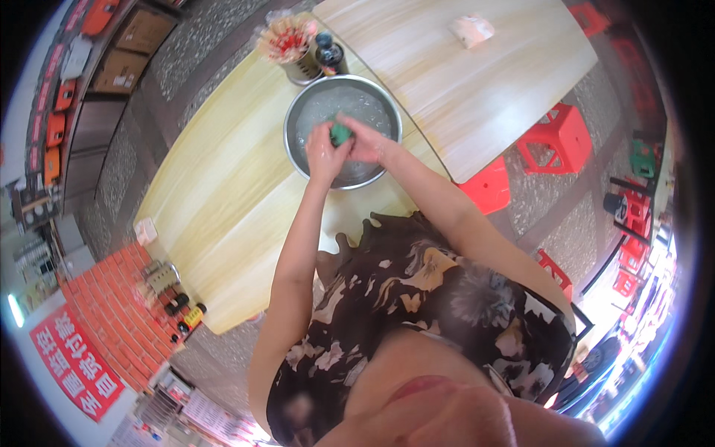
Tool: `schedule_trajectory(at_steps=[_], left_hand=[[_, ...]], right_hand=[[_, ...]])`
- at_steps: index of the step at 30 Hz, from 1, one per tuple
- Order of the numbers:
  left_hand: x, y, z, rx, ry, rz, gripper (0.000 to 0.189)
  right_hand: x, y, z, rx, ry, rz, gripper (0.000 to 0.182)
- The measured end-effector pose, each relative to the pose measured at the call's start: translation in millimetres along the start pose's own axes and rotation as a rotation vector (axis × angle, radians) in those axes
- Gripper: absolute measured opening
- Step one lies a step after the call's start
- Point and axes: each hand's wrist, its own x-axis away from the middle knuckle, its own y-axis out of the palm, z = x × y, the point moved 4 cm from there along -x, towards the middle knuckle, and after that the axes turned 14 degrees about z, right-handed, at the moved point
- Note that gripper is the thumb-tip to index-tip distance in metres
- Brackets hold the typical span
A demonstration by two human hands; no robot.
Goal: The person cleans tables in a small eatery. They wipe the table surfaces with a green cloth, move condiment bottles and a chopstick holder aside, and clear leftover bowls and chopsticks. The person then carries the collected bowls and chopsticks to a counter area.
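A round metal basin of slightly cloudy water stands on a pale wood-look table. Over the water, my left hand and my right hand come together around a small green thing, perhaps a cloth or scouring pad. My left fingers curl at its near left side, while my right hand presses from the right. Blur and the fingers hide part of the green thing. Both hands look wet.
Behind the basin stand a metal holder of wrapped chopsticks and a dark bottle. A tissue pack lies on the adjoining table. Red plastic stools are at the right. Condiment bottles stand at the lower left.
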Motion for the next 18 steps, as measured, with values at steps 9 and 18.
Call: schedule_trajectory(at_steps=[9, 18], left_hand=[[3, -13, -3, -0.072, 0.487, -0.171, 0.059], [-22, 21, -33, -0.356, 0.655, -0.427, 0.065]], right_hand=[[-2, -39, 5, 0.189, 0.627, -0.245, 0.024], [-9, -32, -2, 0.763, 0.570, -0.279, 0.031]])
